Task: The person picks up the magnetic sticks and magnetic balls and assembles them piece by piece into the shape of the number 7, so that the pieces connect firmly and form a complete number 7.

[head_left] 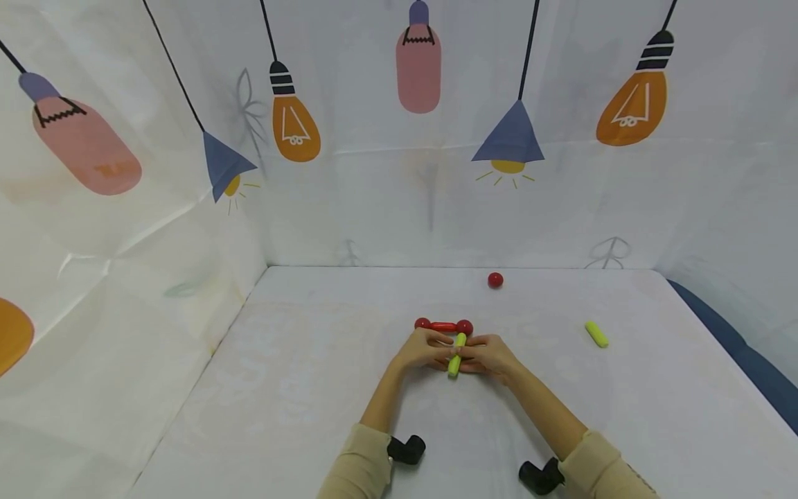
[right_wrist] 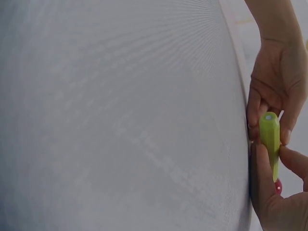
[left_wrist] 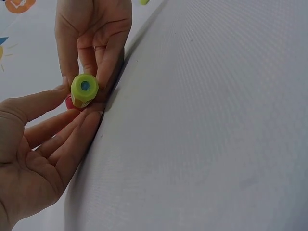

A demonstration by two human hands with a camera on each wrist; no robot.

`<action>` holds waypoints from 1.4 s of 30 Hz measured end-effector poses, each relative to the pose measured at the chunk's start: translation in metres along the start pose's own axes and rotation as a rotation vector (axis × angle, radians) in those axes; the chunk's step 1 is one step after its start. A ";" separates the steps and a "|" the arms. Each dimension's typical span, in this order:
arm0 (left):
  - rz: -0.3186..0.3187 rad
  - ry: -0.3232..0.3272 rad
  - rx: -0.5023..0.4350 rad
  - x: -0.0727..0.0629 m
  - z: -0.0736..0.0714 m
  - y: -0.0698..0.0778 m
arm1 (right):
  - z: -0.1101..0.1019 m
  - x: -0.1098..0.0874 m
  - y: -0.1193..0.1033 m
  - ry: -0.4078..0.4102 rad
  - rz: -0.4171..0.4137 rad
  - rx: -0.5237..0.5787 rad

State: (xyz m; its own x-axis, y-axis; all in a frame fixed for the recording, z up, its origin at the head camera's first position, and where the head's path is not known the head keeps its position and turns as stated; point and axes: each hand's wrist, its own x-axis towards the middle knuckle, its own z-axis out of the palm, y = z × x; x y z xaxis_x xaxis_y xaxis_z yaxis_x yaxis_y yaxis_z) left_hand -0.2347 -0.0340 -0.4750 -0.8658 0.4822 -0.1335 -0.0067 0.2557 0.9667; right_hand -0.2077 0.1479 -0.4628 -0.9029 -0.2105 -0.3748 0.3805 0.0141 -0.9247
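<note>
A yellow-green magnetic rod (head_left: 457,357) points toward me, with a small round metal-looking spot in its near end, plain in the left wrist view. Its far end meets a red ball (head_left: 464,327). My left hand (head_left: 429,348) holds the rod from the left between thumb and fingers. From the other side my right hand (head_left: 489,355) pinches the same rod (right_wrist: 270,137). A red rod (head_left: 444,327) joins that ball to a second red ball (head_left: 422,324), just beyond my left fingers. Some fingertips are hidden behind the rod.
A loose red ball (head_left: 495,280) lies near the table's back edge. Another yellow-green rod (head_left: 596,334) lies to the right on the white table (head_left: 299,388). White sheeting printed with lamps (head_left: 374,201) stands at the back and left.
</note>
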 end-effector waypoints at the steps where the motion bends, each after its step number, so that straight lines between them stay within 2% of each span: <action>1: 0.005 0.002 0.017 0.001 0.001 0.000 | -0.001 0.000 0.000 -0.006 0.000 0.002; 7: 0.003 0.012 0.040 0.000 0.003 0.000 | -0.002 -0.002 -0.002 -0.030 0.004 0.011; 16: 0.013 -0.009 0.031 0.003 0.004 -0.006 | -0.001 -0.004 -0.002 -0.005 0.006 0.033; 22: 0.011 -0.016 0.042 0.004 0.005 -0.005 | -0.003 -0.003 -0.002 0.019 0.029 0.001; 31: -0.030 -0.004 -0.017 0.003 0.008 -0.002 | -0.009 -0.005 -0.001 -0.044 -0.004 0.005; 34: -0.039 0.006 -0.023 0.003 0.010 -0.002 | -0.012 -0.005 0.000 -0.064 -0.019 -0.023; 42: -0.073 0.042 -0.049 0.004 0.012 -0.002 | -0.031 -0.011 0.000 -0.054 -0.070 -0.140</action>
State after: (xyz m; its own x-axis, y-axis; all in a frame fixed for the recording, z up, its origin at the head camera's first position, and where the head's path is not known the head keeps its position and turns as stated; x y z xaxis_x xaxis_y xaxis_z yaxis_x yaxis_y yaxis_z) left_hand -0.2321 -0.0219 -0.4798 -0.8821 0.4283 -0.1960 -0.0943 0.2470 0.9644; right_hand -0.2040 0.1803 -0.4603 -0.9127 -0.2683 -0.3083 0.2821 0.1325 -0.9502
